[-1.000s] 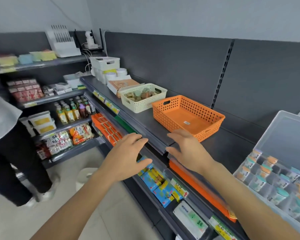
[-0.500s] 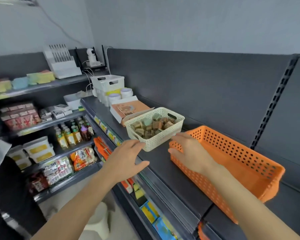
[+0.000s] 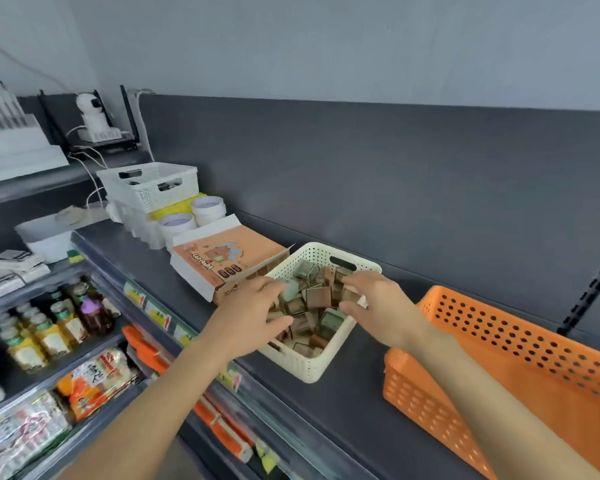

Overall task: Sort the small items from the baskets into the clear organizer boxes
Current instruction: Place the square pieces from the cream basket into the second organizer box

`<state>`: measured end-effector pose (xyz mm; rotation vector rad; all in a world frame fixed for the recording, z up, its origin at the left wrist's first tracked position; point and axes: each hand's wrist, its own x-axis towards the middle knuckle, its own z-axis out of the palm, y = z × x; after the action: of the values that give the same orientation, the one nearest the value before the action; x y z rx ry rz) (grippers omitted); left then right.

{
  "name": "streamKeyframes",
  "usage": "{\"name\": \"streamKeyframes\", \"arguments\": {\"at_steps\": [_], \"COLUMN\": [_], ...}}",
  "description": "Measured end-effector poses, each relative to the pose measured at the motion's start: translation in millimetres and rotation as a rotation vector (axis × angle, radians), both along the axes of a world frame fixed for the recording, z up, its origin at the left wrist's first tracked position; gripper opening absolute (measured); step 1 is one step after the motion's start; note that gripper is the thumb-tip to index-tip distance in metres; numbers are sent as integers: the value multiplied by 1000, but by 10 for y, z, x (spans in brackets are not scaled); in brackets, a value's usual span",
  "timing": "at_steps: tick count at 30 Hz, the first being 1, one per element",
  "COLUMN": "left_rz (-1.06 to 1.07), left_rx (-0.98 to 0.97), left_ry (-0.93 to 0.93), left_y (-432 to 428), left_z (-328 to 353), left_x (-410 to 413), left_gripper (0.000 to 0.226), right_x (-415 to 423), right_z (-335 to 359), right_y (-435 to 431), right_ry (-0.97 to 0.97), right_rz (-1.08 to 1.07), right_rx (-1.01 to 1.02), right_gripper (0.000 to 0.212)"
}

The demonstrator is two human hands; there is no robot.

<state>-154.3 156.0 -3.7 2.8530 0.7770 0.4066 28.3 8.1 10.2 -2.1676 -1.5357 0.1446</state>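
The cream basket (image 3: 309,362), heaped with small brown and green items (image 3: 317,296), is sitting on the dark shelf (image 3: 343,410), between a printed orange box (image 3: 215,258) and an orange basket (image 3: 499,341). The left hand (image 3: 253,313) is hovering over its left rim and the right hand (image 3: 378,303) over its right rim, both with fingers apart and loosely bent, clasping nothing

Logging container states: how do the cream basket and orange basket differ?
The cream basket is piled with small items; the orange basket shows none. The cream basket is smaller, with finer holes than the orange basket. The left hand and right hand are over the cream basket, not the orange basket. Both are perforated, on one shelf.
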Motion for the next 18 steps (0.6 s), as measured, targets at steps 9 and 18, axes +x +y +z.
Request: {"name": "streamKeyframes", "arguments": {"at_steps": [9, 18], "left_rz": [-302, -473], "left_rx": [-34, 25], "left_ry": [121, 241], "left_y": [967, 1171], "left_z": [-107, -156], "left_x": [292, 595], "left_gripper": [66, 65], "right_x": [-108, -50], "right_z": [-134, -197], "right_y": [720, 883], "right_ry": [8, -48], "right_rz": [-155, -206], "right_rx": [-42, -199], "right_gripper": [47, 60]}}
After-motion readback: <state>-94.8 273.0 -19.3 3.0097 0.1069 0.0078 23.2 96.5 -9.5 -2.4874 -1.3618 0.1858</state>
